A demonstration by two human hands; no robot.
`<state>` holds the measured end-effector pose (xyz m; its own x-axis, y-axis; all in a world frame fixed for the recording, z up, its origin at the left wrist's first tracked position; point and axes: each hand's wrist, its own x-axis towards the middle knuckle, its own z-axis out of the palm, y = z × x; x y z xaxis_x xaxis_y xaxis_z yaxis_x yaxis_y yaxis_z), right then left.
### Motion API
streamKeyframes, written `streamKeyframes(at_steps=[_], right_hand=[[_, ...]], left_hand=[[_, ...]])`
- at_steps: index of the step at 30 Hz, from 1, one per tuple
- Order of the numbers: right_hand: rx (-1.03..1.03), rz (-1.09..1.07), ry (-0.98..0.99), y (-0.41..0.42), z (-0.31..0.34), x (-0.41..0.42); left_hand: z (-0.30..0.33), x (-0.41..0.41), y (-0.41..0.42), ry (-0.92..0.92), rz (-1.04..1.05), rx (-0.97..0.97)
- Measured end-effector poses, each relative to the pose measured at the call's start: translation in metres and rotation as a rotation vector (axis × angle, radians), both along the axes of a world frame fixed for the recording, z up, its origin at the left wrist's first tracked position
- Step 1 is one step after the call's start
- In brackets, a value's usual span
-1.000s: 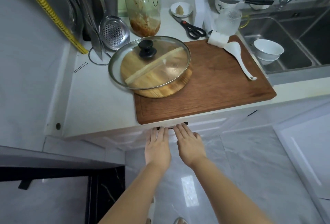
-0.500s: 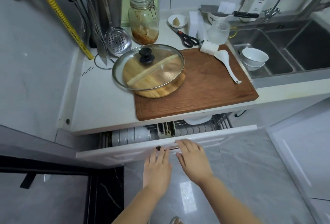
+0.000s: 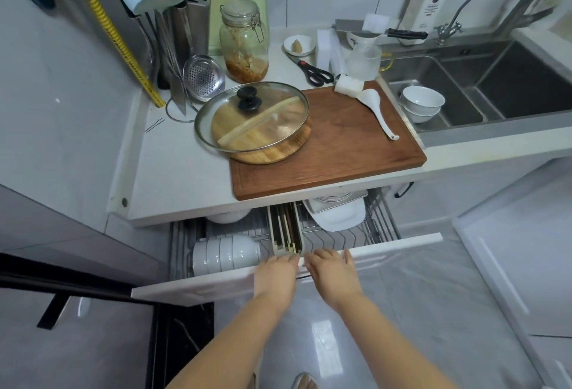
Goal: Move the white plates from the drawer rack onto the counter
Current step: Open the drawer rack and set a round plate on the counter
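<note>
Both hands, left hand (image 3: pixel 276 272) and right hand (image 3: pixel 332 271), grip the drawer front (image 3: pixel 387 247) at lower centre, exposing white plates (image 3: pixel 337 213) racked under the surface (image 3: pixel 173 171).

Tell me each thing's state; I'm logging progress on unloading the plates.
Drawer: pulled partly open.
White plates: in the rack, part under the counter.
Bowls: stacked on their side in the rack.
Left hand: on the drawer front.
Right hand: on the drawer front.
Jar: clamped shut.
</note>
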<state>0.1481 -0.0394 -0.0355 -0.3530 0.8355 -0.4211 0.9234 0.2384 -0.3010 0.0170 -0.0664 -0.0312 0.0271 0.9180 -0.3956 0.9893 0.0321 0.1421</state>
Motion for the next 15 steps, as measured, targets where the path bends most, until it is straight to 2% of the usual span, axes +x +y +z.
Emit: streamKeyframes(at_steps=[15], right_hand=[[0.005, -0.013, -0.006, -0.045, 0.0, 0.025]], left_hand=[[0.003, 0.022, -0.049, -0.058, 0.102, -0.094]])
